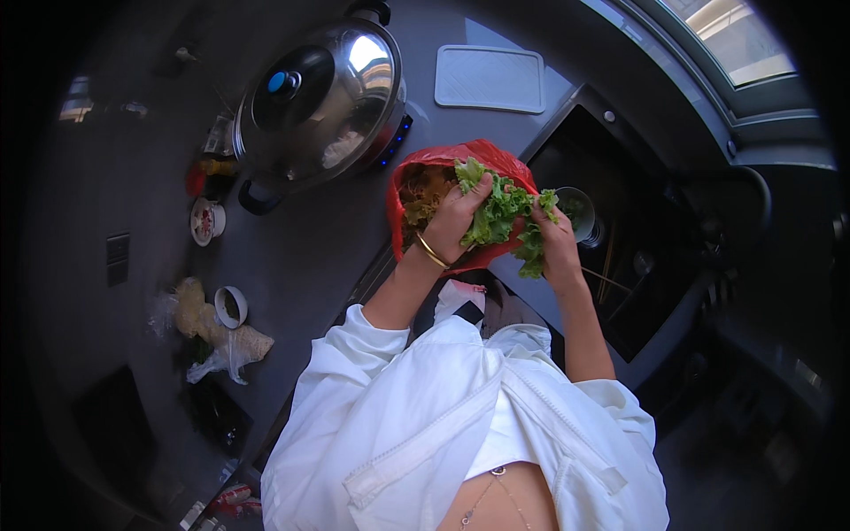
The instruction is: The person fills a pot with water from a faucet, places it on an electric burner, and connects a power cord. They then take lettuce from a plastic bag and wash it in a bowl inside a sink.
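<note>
My left hand (456,215), with a gold bangle at its wrist, is closed on curly green lettuce (501,202), thumb on top. On the other side my right hand (558,243) pinches a ragged piece at the lettuce's right end; leaf hangs below its fingers. Both hands are over an opened red plastic bag (506,159) on the counter edge. Inside the bag, brownish-green leaves (425,192) show to the left of my left hand. The fingertips beneath the leaves are partly hidden.
A large lidded pot (310,115) stands on a cooker with blue lights at the upper left. Beyond the bag lies a pale tray (490,80). The dark sink (584,142) at right holds a bowl (577,211) and chopsticks (607,268). Small bowls (231,307) and plastic-bagged food (243,347) sit left.
</note>
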The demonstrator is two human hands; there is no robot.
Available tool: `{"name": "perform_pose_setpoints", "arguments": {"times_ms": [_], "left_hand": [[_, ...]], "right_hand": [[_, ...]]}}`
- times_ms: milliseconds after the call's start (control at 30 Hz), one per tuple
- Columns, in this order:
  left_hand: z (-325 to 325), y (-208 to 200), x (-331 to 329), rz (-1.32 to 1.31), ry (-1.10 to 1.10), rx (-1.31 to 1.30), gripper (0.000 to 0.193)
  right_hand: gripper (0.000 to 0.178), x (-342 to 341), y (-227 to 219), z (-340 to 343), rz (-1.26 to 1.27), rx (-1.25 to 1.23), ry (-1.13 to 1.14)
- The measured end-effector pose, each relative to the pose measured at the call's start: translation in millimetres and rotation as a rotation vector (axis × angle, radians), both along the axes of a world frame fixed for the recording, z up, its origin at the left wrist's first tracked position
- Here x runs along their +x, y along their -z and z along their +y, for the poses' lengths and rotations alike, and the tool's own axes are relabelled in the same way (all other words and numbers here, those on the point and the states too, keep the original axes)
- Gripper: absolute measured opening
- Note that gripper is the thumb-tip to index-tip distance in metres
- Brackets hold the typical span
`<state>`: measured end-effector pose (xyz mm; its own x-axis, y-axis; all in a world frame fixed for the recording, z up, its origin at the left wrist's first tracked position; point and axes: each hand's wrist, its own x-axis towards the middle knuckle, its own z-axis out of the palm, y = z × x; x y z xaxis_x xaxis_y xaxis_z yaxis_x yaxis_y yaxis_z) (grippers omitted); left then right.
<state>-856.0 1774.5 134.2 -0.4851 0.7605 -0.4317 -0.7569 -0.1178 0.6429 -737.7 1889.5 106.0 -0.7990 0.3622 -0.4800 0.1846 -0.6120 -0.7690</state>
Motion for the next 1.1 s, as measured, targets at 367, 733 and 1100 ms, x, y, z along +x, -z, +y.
{"name": "perform_pose_setpoints", "arguments": {"times_ms": [367, 733, 1100], "left_hand": [[68.8, 32.1, 82.5, 0.14, 0.063, -0.018, 0.017], [92.0, 26.4, 127.3, 1.331, 0.378, -0.481, 0.028], [41.3, 23.3, 79.6, 1.097, -0.378, -0.617, 0.013]], "right_hand": [[0.063, 63.6, 2.0, 3.0, -0.051, 0.422, 0.199], [0.04, 113.6, 49.9, 22.9, -0.22, 0.057, 0.38], [0.057, 77.2, 236.2, 143.6, -0.877, 0.913, -0.335]]}}
